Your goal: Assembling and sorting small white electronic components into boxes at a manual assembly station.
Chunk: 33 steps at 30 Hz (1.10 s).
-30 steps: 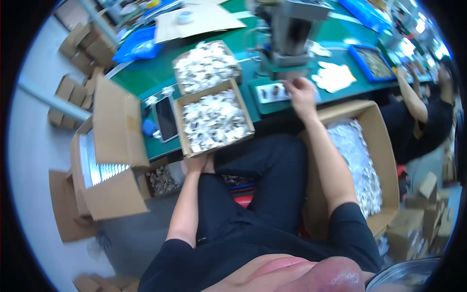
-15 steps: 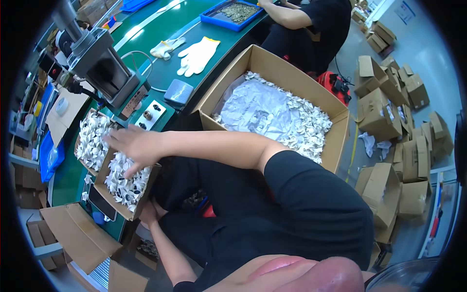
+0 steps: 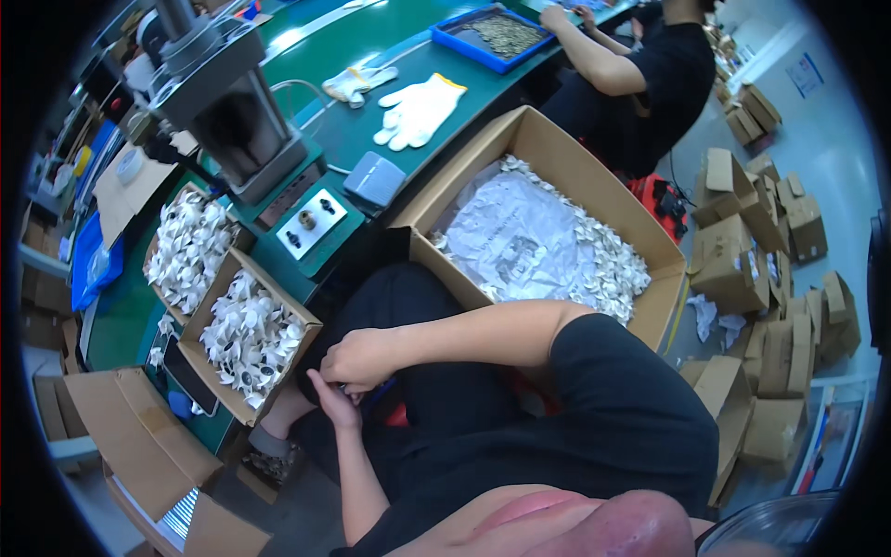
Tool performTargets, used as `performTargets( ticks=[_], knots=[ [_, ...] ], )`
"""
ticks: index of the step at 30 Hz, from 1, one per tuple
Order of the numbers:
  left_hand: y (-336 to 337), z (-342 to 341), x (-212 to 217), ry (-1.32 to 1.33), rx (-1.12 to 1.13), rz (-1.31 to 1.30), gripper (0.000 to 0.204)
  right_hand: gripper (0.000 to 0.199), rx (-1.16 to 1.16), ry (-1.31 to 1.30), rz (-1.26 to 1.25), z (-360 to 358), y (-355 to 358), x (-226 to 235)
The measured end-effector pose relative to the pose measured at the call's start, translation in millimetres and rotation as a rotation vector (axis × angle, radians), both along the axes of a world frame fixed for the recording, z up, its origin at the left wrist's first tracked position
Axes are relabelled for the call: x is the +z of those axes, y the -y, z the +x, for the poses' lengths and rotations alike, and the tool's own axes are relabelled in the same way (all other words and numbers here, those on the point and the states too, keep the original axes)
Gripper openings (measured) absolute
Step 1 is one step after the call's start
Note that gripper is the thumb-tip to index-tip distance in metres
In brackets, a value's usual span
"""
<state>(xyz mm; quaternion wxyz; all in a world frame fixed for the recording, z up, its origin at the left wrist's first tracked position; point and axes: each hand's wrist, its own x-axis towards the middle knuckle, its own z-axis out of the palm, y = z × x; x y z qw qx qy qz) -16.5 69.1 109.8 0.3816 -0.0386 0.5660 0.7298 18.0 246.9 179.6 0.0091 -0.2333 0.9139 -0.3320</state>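
Over my lap, my two hands meet just beside the smaller carton. My right hand (image 3: 362, 359) is closed, its fingers curled down, and whatever they hold is hidden. Right below it is my left hand (image 3: 336, 403), thumb stretched up and apart, its other fingers partly covered by the right hand. The open carton (image 3: 295, 336) nearest them tilts at the bench edge and is filled with small white plastic parts (image 3: 249, 332), some with dark round centres. Behind it a second carton holds a heap of similar white parts (image 3: 190, 243).
A bench press (image 3: 237, 130) stands on the green bench, with a metal plate fixture (image 3: 310, 223) before it. White gloves (image 3: 419, 111) and a blue tray (image 3: 501, 63) lie farther back. At my right is a large carton (image 3: 664, 302) of white parts; a co-worker (image 3: 673, 84) sits beyond.
My right hand has left the white parts in the cartons and drawn back to my lap, its fingers now curled. My left hand has come up from under the smaller carton to meet it.
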Motion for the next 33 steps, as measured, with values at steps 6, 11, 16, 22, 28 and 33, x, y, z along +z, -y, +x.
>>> performTargets(
  ticks=[6,11,16,22,28,33],
  knots=[
    [-12,-9,-17,-0.124,0.021,0.009,0.062,0.025,-0.102,-0.127,-0.087,1,3,-8],
    [8,-28,-49,-0.120,-0.029,-0.053,0.059,0.026,-0.092,-0.138,-0.178,-4,-7,10],
    [40,-72,-27,-0.890,-0.386,-0.962,0.054,0.025,-0.100,0.161,-0.610,3,-34,73],
    [112,-142,-60,-1.207,-0.173,-0.850,0.060,0.029,-0.749,-0.248,-0.648,-13,-107,74],
    [82,-141,-47,-1.322,-0.177,-0.816,0.060,0.028,-0.920,-0.346,-0.459,-55,-137,80],
    [86,-146,-54,-1.325,-0.142,-0.727,0.069,0.025,-0.887,-0.320,-0.406,-61,-125,72]
  ],
)
